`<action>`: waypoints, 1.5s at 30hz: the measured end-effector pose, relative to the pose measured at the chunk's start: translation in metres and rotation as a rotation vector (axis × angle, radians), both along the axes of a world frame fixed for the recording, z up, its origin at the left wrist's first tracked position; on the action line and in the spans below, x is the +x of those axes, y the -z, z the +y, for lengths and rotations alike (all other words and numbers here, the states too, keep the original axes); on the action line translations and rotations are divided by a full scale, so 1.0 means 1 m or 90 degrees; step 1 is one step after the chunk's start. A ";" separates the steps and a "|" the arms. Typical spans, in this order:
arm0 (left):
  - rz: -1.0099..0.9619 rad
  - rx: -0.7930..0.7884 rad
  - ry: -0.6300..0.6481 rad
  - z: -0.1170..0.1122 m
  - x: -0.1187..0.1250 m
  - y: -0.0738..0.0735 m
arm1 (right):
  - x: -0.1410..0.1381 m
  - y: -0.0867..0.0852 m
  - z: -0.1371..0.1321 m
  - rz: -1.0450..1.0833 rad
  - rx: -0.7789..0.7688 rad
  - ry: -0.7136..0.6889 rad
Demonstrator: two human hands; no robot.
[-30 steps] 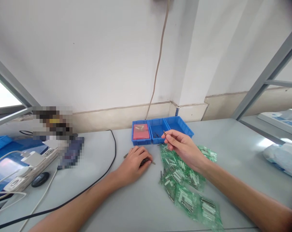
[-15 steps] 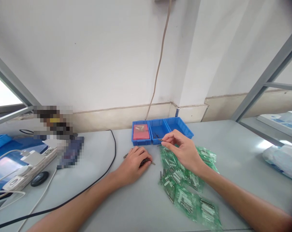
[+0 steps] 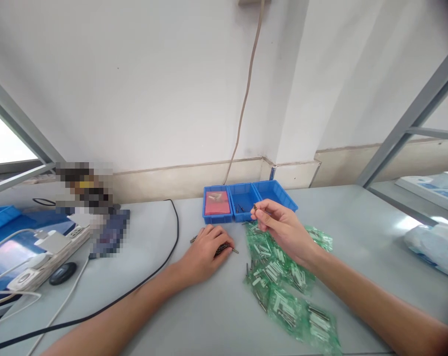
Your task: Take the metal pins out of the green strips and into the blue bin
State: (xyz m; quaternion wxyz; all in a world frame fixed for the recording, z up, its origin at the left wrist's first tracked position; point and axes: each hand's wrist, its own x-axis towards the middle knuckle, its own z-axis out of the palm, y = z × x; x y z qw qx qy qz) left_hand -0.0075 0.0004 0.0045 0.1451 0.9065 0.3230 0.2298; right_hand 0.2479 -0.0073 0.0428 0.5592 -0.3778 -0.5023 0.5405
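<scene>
Green bags: pile of green bags [image 3: 285,306] on the table [image 3: 187,321], right of centre, reaching from the near side up to just short of the bins; metal pieces and white pieces show through.
Black cable: black cable [image 3: 178,227] runs from the near left, curving toward the far edge.
Mouse: dark mouse [image 3: 63,273] at left, just beside the power strip [image 3: 75,232].
Left hand: left hand [image 3: 205,249] palm down on the table, left of the bags; fingers together, curled over a bunch of rods [image 3: 222,248], ends poking out both sides.
Right hand: right hand [image 3: 278,222] raised above the far part of the bags; thumb and forefinger clamped on one small pin [image 3: 255,206], mostly hidden by the fingertips, near the middle bin.
Bins: three blue, in a row; left bin [image 3: 218,218] holds a red packet [image 3: 217,205], middle bin [image 3: 246,216] a few loose pins [image 3: 239,208], right bin [image 3: 269,190] beside it.
Wall: tan cord [image 3: 246,89] hangs down the white wall [image 3: 172,99] behind.
</scene>
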 end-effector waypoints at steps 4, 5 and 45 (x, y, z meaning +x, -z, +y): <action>-0.002 -0.003 0.002 0.000 0.000 0.001 | -0.001 -0.004 -0.002 0.075 -0.042 -0.052; -0.004 -0.005 0.003 0.000 0.000 0.001 | -0.001 -0.005 -0.002 0.087 -0.048 -0.066; -0.008 -0.008 0.004 0.000 0.000 0.000 | -0.002 -0.004 -0.002 -0.167 0.047 0.040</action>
